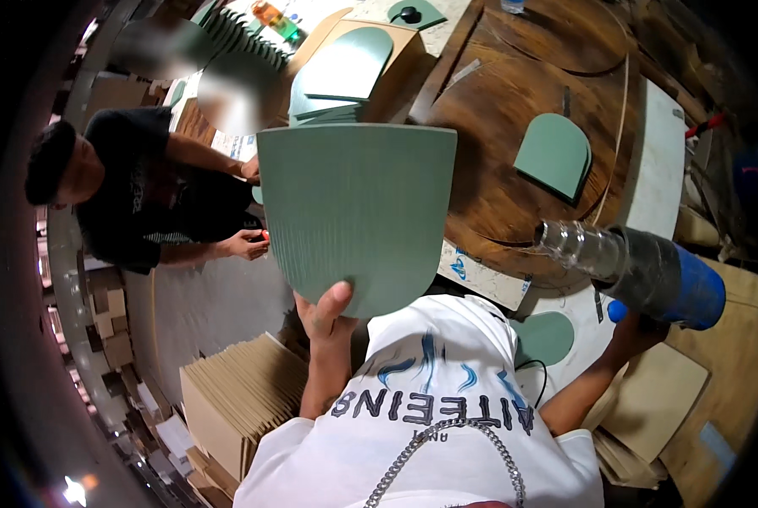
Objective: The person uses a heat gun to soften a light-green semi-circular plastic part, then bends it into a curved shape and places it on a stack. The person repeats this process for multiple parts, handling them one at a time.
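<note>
My left hand grips a green panel by its rounded lower end, thumb on the near face. The panel stands up before me, its straight edge at the top, and fine ripples run down its surface. Out to the right, my right hand is wrapped round the handle of a blue and black heat gun. The metal nozzle points left, toward the panel but well apart from it. Most of the right hand's fingers are hidden behind the tool.
Two stacked green panels lie on the dark brown wooden table. More green panels are piled on a box farther back. At left stands a co-worker in a black shirt. Brown boards are stacked at lower left, near my left arm.
</note>
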Demonstrator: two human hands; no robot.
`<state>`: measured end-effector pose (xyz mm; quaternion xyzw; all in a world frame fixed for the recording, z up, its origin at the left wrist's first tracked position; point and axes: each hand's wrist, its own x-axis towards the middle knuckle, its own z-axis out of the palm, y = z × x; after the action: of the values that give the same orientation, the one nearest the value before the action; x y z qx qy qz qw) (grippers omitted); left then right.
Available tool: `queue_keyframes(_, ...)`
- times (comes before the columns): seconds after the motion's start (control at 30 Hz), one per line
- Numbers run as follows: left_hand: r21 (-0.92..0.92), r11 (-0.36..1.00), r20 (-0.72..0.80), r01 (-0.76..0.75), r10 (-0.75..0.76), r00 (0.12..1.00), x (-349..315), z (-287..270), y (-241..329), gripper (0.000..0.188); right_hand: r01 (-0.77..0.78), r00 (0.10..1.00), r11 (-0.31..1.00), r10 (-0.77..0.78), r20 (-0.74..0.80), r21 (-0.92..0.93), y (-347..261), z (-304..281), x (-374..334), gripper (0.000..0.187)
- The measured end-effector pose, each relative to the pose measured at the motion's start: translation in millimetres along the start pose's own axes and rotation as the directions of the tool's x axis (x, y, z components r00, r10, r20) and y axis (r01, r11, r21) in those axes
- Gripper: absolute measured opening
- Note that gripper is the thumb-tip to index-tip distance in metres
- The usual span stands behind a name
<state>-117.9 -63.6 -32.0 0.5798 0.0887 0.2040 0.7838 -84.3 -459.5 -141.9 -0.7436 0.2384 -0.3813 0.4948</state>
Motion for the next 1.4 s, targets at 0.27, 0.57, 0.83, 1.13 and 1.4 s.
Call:
queue_keyframes(0.27,-0.018,0.997,0.062,0.076,-0.075,0.995,-14,-13,-5,0.067,0.124,0.986,0.992,-0.126,-0.11,-0.024,-18,4,0,0.046)
queue_keyframes(0.57,-0.055,0.976,0.145,0.213,-0.203,0.968,-3,-12,-9,0.071,0.216,0.929,0.976,-0.209,-0.306,-0.012,-22,-5,-15,0.052)
queue_keyframes(0.83,-0.068,0.973,0.127,0.222,-0.213,0.969,0,-11,-13,0.074,0.186,0.944,0.982,-0.181,-0.274,-0.007,-16,-11,-17,0.059)
queue_keyframes(1.13,-0.102,0.961,0.125,0.256,-0.243,0.962,3,-14,-16,0.074,0.149,0.969,0.989,-0.143,-0.201,0.015,-7,-17,-14,0.067)
queue_keyframes(1.4,-0.1,0.962,0.081,0.255,-0.247,0.965,-1,-29,-23,0.075,0.117,0.993,0.992,-0.118,-0.013,-0.039,22,-37,-20,0.075)
